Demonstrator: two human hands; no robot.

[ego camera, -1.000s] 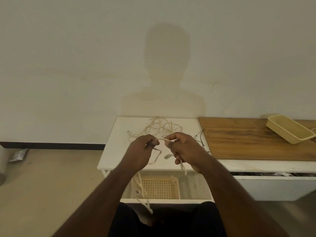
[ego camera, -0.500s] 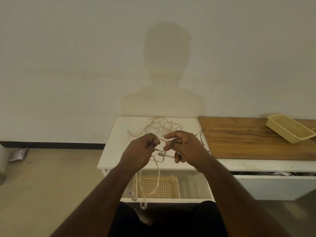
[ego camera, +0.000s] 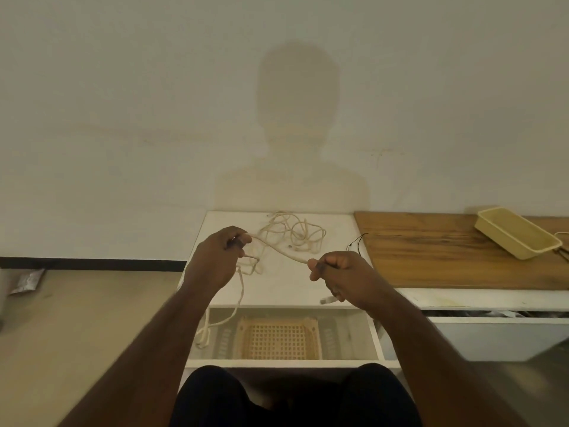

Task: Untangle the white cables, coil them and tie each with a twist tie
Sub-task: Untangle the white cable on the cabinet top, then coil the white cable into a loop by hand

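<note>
We can read no text, label, brand, number or sign anywhere here; nothing in view carries any lettering that we can make out.

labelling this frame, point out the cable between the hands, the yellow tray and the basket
cable [ego camera: 278, 252], head view, middle of the span between the hands
yellow tray [ego camera: 492, 227], head view, its near long wall
basket [ego camera: 278, 337], head view, its lattice face under the white table

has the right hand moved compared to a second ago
Yes. The right hand has shifted rightward and nearer, toward the wooden top, stretching the white cable.
</note>
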